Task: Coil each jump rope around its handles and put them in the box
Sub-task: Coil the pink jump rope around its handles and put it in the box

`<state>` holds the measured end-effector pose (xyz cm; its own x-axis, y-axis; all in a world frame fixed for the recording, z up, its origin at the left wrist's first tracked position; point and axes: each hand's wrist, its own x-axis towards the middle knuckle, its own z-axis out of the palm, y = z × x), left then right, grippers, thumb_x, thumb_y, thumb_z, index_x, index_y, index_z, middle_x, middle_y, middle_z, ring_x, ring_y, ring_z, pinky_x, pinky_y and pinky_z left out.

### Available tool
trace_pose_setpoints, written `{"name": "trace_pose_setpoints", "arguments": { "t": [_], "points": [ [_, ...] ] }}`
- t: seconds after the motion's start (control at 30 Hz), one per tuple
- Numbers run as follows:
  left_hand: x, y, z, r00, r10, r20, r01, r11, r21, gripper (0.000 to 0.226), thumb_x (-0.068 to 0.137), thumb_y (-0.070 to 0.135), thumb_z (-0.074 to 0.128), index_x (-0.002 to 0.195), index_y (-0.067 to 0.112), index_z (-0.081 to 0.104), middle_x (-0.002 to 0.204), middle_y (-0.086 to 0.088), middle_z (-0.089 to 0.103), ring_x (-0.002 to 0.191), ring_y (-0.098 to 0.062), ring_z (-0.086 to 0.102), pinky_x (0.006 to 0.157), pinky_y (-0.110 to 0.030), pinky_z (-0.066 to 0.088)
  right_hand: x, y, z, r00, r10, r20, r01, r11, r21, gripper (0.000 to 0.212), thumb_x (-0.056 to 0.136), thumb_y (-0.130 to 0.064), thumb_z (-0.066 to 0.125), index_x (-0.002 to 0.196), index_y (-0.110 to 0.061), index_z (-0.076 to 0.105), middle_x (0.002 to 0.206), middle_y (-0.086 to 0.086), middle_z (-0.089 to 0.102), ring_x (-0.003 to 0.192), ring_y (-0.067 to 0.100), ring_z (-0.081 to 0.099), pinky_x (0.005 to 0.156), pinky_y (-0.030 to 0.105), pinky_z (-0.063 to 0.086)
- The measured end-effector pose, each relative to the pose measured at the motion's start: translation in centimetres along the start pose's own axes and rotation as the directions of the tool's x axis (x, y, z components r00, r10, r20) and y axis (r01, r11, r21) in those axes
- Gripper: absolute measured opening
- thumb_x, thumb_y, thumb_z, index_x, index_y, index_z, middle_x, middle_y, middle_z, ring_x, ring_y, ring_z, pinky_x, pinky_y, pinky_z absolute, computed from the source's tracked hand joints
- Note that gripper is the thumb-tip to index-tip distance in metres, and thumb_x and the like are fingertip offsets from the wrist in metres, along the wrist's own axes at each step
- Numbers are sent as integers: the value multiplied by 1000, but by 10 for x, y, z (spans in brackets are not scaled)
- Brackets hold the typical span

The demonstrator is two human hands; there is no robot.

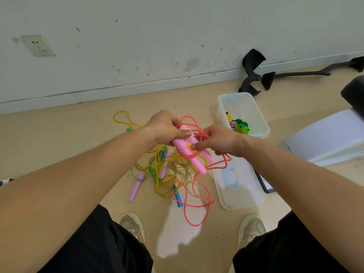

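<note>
A scuffed pale wall (177, 36) and a beige floor (59, 134) surround the clear plastic box (222, 107), which holds a green bundle; a heap of yellow-green ropes (169, 174) lies on the floor to the box's left. Left of the box, above that heap, the left hand (164, 127) grips both pink plastic handles (187, 150) of the coral jump rope (197, 194), and the right hand (220, 140) pinches its loops. The slack trailing on the floor may snag the heap, or loose turns may slip off the handles.

black object (354, 91) cut off, box (246, 105) contents unclear
</note>
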<state>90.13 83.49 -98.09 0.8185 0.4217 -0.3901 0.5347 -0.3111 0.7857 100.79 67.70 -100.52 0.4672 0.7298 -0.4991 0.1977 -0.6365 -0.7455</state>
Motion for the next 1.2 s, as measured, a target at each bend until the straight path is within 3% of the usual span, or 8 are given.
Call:
{"name": "trace_pose_setpoints", "arguments": {
  "t": [0.17,0.37,0.47,0.63,0.8,0.9,1.07,1.2],
  "points": [
    [11,-11,-7,998,-4,-56,13,988,152,20,75,20,87,86,9,75,71,-6,66,71,-24,67,73,-45,62,-5,-10,-14,956,-49,-289,6,989,-148,45,89,-52,66,80,-9,74,61,1,46,57,15,42,52,27,32],
    [10,-6,1,985,74,-155,3,894,448,21,80,34,80,73,21,64,71,0,58,75,-20,53,65,-25,34,-6,-30,2,960,-128,-249,25,926,-377,52,88,-47,68,73,3,66,62,13,47,60,26,43,53,33,33],
    [9,-9,5,991,49,-127,16,884,467,23,82,33,78,73,20,62,76,-3,60,77,-22,54,66,-26,34,-6,-30,4,959,-185,-217,41,842,-537,39,79,-42,78,84,-4,69,74,9,66,72,28,62,63,37,50],
    [7,-5,4,997,57,-53,-28,893,449,16,88,26,72,88,11,67,90,-10,67,88,-29,62,70,-30,43,-12,-32,-5,953,-248,-177,102,806,-583,43,67,-42,89,93,-17,66,76,-10,57,74,16,56,55,24,40],
    [0,-7,13,997,-63,53,60,997,53,6,97,6,56,101,9,53,107,-19,60,91,-35,68,74,-51,61,-11,-31,-3,933,-254,-255,81,839,-538,46,68,-47,88,93,-14,69,81,-1,67,78,21,62,64,33,48],
    [0,-8,12,992,-106,65,109,993,-42,12,98,5,54,108,10,50,110,-14,57,86,-30,67,73,-49,61,-11,-31,-2,930,-244,-276,57,835,-547,47,68,-47,87,95,-14,70,89,2,70,82,22,64,71,36,54],
    [5,-10,9,999,-37,-8,37,999,12,11,93,9,66,99,13,58,102,-12,63,85,-32,71,68,-46,62,-11,-31,1,914,-226,-336,-20,804,-594,49,71,-57,81,75,-12,61,70,3,63,67,23,60,53,33,43],
    [9,-11,8,988,97,-116,-61,959,278,14,87,19,74,95,17,62,86,-3,63,67,-18,61,52,-20,49,-16,-36,1,939,-193,-285,-23,791,-612,55,75,-61,76,63,-12,54,58,3,52,57,21,48,47,31,33]
  ]
}}
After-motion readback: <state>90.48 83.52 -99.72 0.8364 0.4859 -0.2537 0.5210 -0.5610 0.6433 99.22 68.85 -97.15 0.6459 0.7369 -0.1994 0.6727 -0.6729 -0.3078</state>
